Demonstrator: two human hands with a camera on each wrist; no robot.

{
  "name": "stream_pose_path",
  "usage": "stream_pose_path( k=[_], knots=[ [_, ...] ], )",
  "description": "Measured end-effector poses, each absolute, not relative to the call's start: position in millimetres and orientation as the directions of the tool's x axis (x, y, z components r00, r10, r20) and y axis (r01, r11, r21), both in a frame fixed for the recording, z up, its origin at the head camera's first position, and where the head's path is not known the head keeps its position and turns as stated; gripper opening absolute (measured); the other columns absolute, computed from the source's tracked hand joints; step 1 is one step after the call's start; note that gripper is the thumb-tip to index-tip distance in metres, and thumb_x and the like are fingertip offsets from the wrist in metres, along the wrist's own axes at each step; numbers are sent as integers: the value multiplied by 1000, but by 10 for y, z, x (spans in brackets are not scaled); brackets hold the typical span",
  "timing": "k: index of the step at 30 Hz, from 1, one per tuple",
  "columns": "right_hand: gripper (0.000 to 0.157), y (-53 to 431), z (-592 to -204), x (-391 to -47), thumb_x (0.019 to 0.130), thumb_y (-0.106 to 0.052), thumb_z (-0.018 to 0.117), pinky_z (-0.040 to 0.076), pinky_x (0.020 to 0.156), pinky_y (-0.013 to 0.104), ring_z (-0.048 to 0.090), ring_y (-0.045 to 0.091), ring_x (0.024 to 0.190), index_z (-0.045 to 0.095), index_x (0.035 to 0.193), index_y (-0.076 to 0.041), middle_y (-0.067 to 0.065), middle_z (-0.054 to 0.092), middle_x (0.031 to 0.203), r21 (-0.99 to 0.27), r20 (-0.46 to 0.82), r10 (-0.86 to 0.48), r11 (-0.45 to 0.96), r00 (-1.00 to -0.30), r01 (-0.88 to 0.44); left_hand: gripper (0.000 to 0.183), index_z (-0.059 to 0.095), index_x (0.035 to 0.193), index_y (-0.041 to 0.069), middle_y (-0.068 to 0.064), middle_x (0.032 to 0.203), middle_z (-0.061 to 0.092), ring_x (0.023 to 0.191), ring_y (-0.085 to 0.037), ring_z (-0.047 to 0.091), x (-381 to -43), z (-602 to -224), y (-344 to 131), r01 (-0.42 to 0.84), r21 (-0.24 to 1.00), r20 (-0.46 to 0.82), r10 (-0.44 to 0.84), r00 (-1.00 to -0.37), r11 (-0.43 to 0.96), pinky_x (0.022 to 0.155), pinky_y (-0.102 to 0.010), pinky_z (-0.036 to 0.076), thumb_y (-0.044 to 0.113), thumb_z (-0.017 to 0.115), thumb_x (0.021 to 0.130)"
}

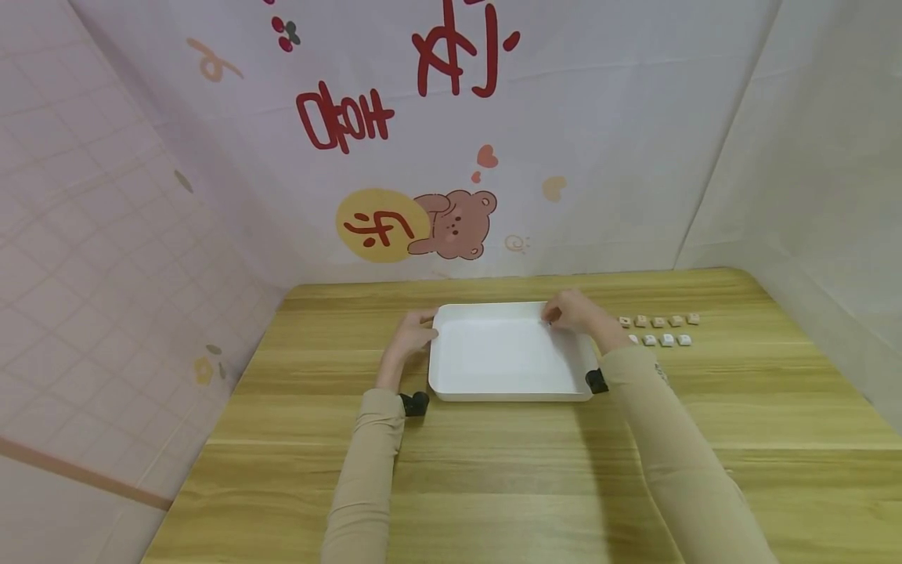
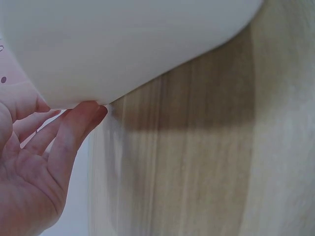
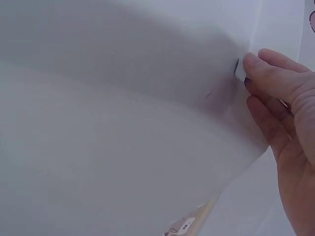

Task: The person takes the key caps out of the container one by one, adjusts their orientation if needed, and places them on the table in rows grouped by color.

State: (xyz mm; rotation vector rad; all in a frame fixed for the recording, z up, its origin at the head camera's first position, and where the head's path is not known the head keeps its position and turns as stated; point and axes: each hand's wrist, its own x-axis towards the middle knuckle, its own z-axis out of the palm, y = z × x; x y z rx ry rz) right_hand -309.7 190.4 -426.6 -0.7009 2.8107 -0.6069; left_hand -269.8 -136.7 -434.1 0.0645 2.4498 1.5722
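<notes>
A shallow white rectangular tray (image 1: pixel 510 397) lies on the wooden table. My left hand (image 1: pixel 411 335) holds its left end near the far corner; in the left wrist view the thumb is at the rim and the fingertips are against the tray's outer side. Over the tray's far right part is my right hand (image 1: pixel 574 311). Its thumb and fingers pinch a small white keycap-like block (image 3: pixel 240 70), close by the inner wall, with a dark side showing. The fingers hide much of the block.
Right of the tray, several small white blocks (image 1: pixel 667 340) stand in two rows on the table (image 1: pixel 493 478), partly behind the right forearm. A white printed cloth (image 1: pixel 592 141) hangs behind the table's far edge, with more cloth at both sides.
</notes>
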Motion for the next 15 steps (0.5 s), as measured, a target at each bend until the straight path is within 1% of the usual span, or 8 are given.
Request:
stream_pose_path(
  k=[3, 6, 10, 15],
  knots=[
    [22, 1902, -4251, -3090, 81, 7, 64, 53, 84, 38, 64, 27, 94, 71, 101, 2, 16, 71, 100, -422, -78, -495, 803, -866, -421, 56, 45, 140, 2, -16, 145, 46, 89, -21, 61, -2702, -4347, -1367, -87, 900, -168, 154, -974, 428, 67, -26, 53, -5, 50, 85],
    [21, 1909, -4244, -3086, 82, 7, 62, 53, 85, 39, 64, 27, 96, 72, 100, 1, 17, 71, 102, -449, -74, -498, 790, -864, -417, 56, 45, 140, 1, -16, 145, 46, 87, -20, 62, -2710, -4359, -1369, -88, 901, -168, 154, -974, 424, 65, -24, 52, -5, 50, 85],
    [22, 1914, -4239, -3093, 85, 8, 57, 53, 84, 38, 63, 29, 99, 71, 101, 2, 20, 69, 107, -542, -60, -483, 751, -873, -378, 57, 44, 141, 2, -16, 145, 46, 85, -20, 62, -2712, -4365, -1377, -97, 905, -175, 155, -972, 414, 64, -24, 52, -5, 50, 85],
    [23, 1916, -4203, -3095, 92, 6, 49, 54, 85, 40, 63, 38, 103, 65, 109, 8, 29, 61, 119, -680, -65, -488, 660, -870, -320, 57, 45, 140, 2, -16, 145, 46, 83, -19, 62, -2708, -4358, -1382, -103, 903, -181, 152, -972, 417, 64, -24, 52, -5, 50, 84]
  ],
)
